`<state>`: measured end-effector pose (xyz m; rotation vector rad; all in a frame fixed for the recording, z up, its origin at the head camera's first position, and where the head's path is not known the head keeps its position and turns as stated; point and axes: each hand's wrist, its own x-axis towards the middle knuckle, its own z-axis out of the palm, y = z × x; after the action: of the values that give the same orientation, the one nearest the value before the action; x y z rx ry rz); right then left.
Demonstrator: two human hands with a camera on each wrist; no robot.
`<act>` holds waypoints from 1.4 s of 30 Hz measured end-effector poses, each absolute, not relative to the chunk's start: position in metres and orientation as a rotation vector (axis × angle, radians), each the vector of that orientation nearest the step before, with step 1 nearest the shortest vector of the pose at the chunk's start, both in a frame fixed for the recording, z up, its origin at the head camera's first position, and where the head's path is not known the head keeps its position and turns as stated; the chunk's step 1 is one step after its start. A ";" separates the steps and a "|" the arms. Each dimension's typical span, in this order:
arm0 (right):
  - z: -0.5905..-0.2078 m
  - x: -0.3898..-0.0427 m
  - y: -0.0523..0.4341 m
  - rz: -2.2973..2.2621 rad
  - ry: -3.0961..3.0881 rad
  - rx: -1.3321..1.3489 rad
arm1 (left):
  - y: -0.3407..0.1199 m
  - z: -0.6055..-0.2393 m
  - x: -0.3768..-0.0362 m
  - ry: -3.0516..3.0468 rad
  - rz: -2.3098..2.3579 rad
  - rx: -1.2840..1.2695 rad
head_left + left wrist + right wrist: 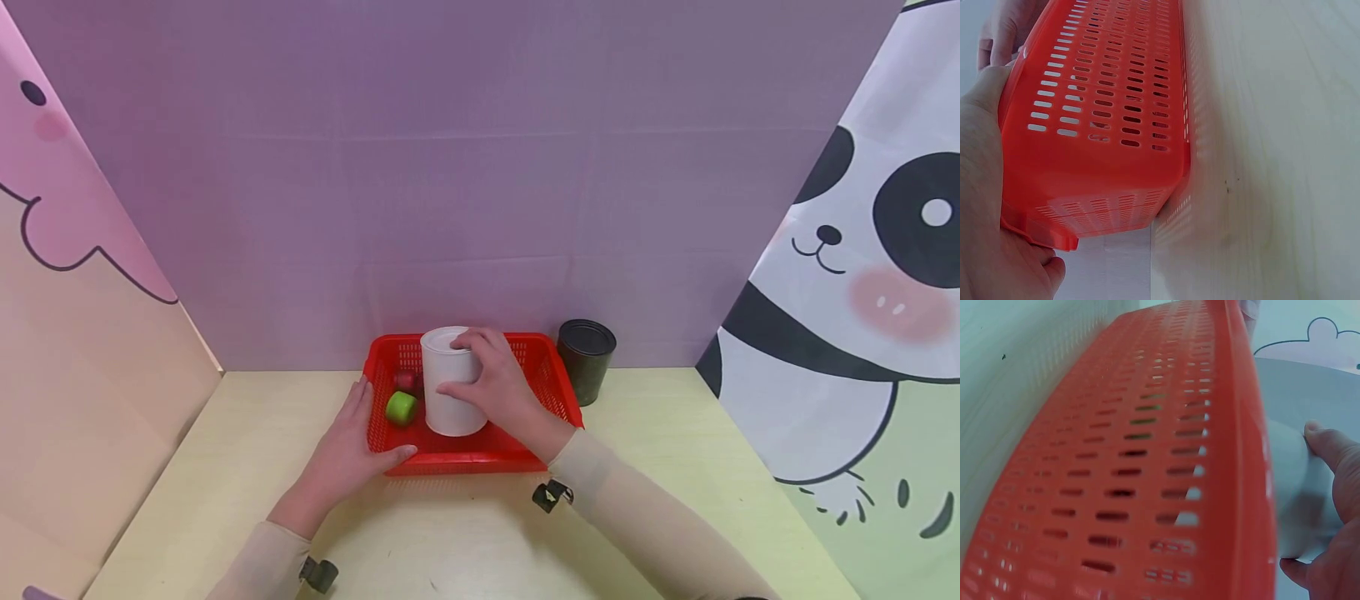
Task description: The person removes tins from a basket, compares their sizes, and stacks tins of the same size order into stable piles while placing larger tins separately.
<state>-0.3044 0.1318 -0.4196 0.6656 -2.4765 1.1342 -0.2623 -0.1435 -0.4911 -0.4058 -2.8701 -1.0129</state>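
Purple backdrop panels and cartoon-printed side walls close in a pale yellow tabletop [675,467], where a red slotted basket [547,392] sits against the back wall with a dark tin can [586,360] just beside its right end. Inside the basket stands a white cylindrical canister [448,400], and the right hand [498,387] wraps its fingers and thumb around it, while a green round piece [401,407] and a small dark red one [406,381] lie just to its left. At the basket's near left corner the left hand [347,450] rests with fingers straight along the side wall and the thumb against the front rim, so nothing but the basket's walls stands between the two hands.
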 end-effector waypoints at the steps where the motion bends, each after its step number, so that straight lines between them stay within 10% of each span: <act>1: -0.419 -0.305 0.134 1.135 -2.469 0.665 | -0.144 -0.491 -0.262 -2.870 -1.012 -0.406; 42: -0.355 -0.313 0.285 0.996 -2.187 0.442 | -0.142 -0.489 -0.261 -2.892 -1.015 -0.385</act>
<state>-0.3132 0.2847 -0.3547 0.4422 -2.1874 0.9956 -0.2609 -0.1420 -0.4893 -0.3852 -2.8922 -1.0148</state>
